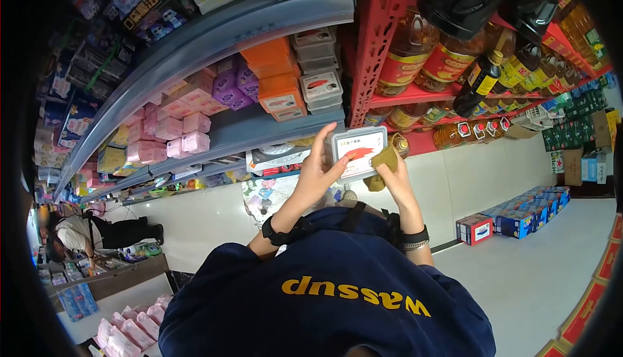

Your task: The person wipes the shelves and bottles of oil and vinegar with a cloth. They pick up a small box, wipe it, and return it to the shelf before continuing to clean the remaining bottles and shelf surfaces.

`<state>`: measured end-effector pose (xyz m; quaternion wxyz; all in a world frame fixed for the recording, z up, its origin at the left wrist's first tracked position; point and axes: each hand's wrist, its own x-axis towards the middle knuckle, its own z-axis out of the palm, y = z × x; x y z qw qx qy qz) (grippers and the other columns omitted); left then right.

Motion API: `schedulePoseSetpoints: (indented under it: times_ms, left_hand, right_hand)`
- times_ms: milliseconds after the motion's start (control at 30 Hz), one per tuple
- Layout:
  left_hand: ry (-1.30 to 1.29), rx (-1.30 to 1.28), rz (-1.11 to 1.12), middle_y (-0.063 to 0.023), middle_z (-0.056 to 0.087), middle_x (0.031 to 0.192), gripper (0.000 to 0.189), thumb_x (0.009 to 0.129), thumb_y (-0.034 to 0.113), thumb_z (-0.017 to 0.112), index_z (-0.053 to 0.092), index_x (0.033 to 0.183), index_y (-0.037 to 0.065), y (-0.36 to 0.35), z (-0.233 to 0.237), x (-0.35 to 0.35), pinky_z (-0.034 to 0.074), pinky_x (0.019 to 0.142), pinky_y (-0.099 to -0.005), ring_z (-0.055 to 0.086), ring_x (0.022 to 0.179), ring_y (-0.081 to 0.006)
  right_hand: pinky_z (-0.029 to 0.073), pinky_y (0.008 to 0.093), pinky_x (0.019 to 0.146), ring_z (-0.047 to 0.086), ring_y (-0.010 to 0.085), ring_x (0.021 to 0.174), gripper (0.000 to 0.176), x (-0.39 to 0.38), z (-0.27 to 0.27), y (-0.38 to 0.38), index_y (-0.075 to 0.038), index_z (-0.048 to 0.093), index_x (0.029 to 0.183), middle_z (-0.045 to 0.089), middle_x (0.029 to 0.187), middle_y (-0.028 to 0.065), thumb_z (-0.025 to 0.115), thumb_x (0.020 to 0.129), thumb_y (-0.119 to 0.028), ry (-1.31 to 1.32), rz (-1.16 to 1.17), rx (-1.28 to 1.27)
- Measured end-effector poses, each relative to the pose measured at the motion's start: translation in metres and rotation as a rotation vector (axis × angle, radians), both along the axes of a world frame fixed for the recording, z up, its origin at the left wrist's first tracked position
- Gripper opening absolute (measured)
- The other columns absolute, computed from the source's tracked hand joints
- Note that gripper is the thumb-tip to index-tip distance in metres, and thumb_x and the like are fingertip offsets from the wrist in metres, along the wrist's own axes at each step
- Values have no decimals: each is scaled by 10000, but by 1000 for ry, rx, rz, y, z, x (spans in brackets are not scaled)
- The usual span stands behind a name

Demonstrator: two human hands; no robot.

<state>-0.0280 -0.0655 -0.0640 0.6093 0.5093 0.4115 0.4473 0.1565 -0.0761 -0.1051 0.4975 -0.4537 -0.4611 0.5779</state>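
A clear plastic box [354, 162] with a white label and a red-orange picture is held up in front of my chest. My left hand [315, 170] grips its left side, the thumb lying across the front. In my right hand [397, 180] is an olive-brown cloth [384, 160], bunched up and pressed against the box's right edge. Similar clear boxes [321, 88] are stacked on the grey shelf ahead, beside orange boxes [280, 91].
The grey shelf [243, 127] also carries purple packs [228, 88] and pink packs [195, 131]. A red rack [373, 52] with oil bottles stands at the right. Blue cartons [522, 214] line the floor. Another person [84, 237] is at far left.
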Motion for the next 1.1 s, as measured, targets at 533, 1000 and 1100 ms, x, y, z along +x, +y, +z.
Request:
schedulePoseSetpoints:
  times_ms: [533,1000,1100]
  left_hand:
    - [158,-81,221,-154,532,1087,515,847,101,550,315,1304,86,-3,7,19,452,775,-253,547,980,-148]
    - [607,307,294,-195,548,1136,525,790,148,600,412,1277,87,-17,5,22,458,736,-283,596,930,-226]
    - [584,318,288,-172,568,1064,514,792,117,594,415,1272,77,-16,3,22,457,740,-292,581,941,-229]
  right_hand:
    - [333,365,929,401,289,1171,637,-21,10,-3,-76,377,1303,403,1260,204,591,705,-127,-470,-217,439]
    - [270,376,1008,356,338,1212,461,-36,13,42,27,386,1259,372,1304,217,376,808,-69,-437,-373,390]
    - [336,351,961,451,275,1129,411,-30,0,55,40,419,1225,463,1226,188,338,866,-143,-143,-389,191]
